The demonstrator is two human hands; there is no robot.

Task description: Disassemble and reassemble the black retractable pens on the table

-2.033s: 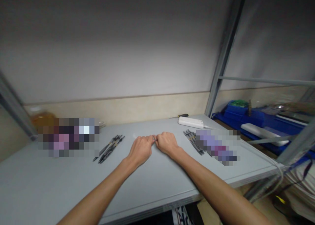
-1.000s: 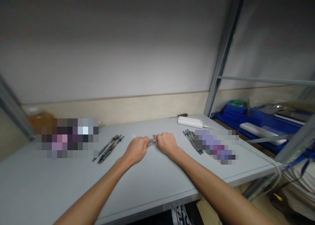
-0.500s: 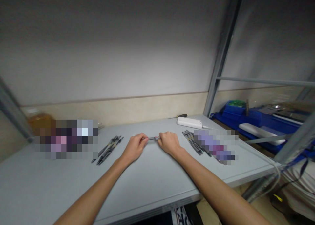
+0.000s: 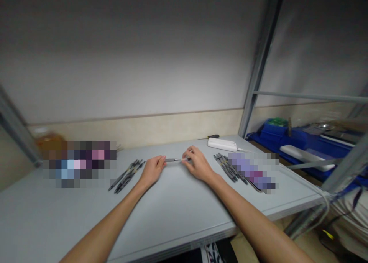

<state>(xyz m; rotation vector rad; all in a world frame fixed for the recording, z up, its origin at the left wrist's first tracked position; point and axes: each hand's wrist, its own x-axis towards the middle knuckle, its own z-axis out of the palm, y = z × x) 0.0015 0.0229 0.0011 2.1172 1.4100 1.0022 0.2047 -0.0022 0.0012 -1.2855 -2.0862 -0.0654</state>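
Above the middle of the table (image 4: pixel 161 217), a grey pen (image 4: pixel 171 160) runs level between my two hands. My left hand (image 4: pixel 153 170) is closed around its grey barrel. My right hand (image 4: pixel 199 164) pinches the other end, where a thin pale part like a refill shows between barrel and fingertips. The fingers partly hide both ends. Left of my left hand lies a group of dark pens (image 4: pixel 129 176), roughly side by side. A second row of similar pens (image 4: pixel 227 168) rests to the right of my right hand.
A white power strip (image 4: pixel 222 144) with a cable lies at the back right, a screwdriver (image 4: pixel 212 136) behind it. Blurred-out items (image 4: pixel 250 171) sit beside the right pens, others (image 4: pixel 83 163) at far left. A metal post (image 4: pixel 260 71) rises at the right corner.
My hands have moved slightly apart, and more of the pen shows between them, including the thin pale part. My right hand's fingers have lifted and loosened from a tighter curl.
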